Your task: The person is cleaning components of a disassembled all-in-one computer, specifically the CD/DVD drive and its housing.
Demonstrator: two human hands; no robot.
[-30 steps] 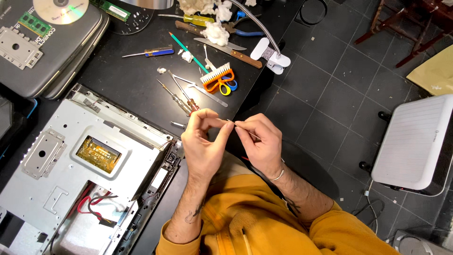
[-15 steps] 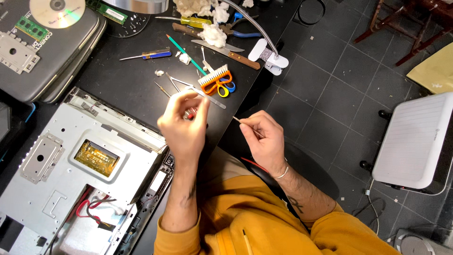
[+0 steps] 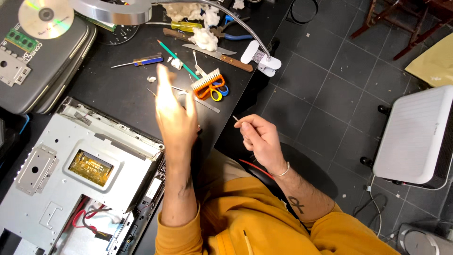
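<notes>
Top left, a shiny disc (image 3: 46, 17) lies on a grey case (image 3: 52, 61), a green memory stick (image 3: 21, 41) just beside it. Below sits the opened metal chassis (image 3: 71, 174), amber panel (image 3: 90, 167) in its middle, red wires (image 3: 87, 217) near its lower edge. Along the black workbench (image 3: 118, 89): a blue-handled screwdriver (image 3: 139, 61), a green pencil (image 3: 177, 59), white cotton tufts (image 3: 205, 38), a wooden-handled knife (image 3: 222, 54), an orange brush (image 3: 206, 81) lying on orange-and-blue scissors (image 3: 218, 90). A lamp head (image 3: 111, 10) hangs over it, its white clamp (image 3: 260, 57) on the bench edge. A white box (image 3: 415, 137) stands on the tiled floor (image 3: 330, 85).
</notes>
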